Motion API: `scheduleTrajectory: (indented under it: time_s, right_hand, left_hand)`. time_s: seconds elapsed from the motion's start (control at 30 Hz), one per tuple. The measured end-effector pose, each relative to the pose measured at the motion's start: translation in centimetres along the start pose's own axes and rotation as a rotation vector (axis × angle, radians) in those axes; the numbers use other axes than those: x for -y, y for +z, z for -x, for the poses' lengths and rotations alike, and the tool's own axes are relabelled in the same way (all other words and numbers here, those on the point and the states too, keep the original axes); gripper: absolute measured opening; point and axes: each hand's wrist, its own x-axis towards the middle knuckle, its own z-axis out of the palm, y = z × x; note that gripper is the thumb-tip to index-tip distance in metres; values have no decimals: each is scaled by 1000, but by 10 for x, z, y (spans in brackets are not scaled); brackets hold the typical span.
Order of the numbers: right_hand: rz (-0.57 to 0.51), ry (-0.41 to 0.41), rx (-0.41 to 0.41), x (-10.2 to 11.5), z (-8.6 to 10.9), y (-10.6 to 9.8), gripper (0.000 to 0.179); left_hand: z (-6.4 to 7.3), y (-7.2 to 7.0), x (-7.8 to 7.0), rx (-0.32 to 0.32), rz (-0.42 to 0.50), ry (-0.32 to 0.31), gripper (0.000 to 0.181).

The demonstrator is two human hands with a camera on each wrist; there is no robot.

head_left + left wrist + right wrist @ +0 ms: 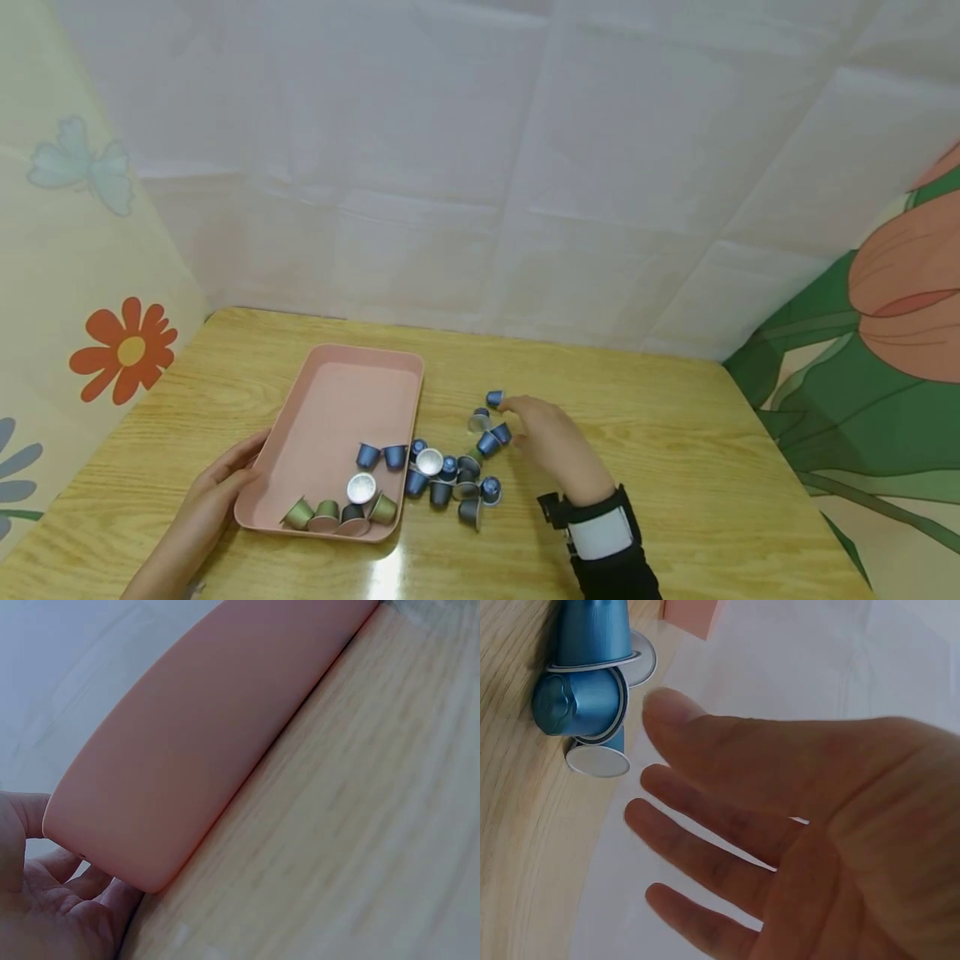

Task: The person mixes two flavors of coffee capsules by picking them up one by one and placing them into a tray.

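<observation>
A pink tray [351, 400] lies on the table, and my left hand [208, 493] grips its near left edge. In the left wrist view the thumb is at the tray's rim and the fingers [94, 881] curl below its wall. Several coffee capsules sit in the tray's near half, among them a green capsule [299, 513] and a silver-lidded capsule [362, 488]. My right hand [551, 442] hovers right of the loose capsules, fingers extended. Its fingertips are close to the farthest blue capsule [494, 398]; the right wrist view shows nothing held.
Several blue, dark and green capsules lie clustered against the tray's right side, including a dark capsule [470, 512] nearest the front. The wooden table [645, 400] meets a white cloth backdrop [465, 167]. Printed panels stand on both sides.
</observation>
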Motion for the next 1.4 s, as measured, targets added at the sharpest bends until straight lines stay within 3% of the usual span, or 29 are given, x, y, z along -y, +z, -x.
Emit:
scheduleTrajectory:
  time_s: [0.23,0.63,0.97,1.4]
  right_hand:
    - [-11,34,60,-4,-1,2,49]
    - [7,-12,88,-7,-12,18,46]
    - [12,2,84,-11,-15,23,40]
    - [21,-7,47,-17,-16,30,35]
  left_hand:
    - [-1,0,-1,-6,-26,-23,45]
    - [-1,0,-1,-4,-36,-12,44]
    - [0,0,-1,-1,1,1,43]
    - [0,0,-3,6,-51,-35,47]
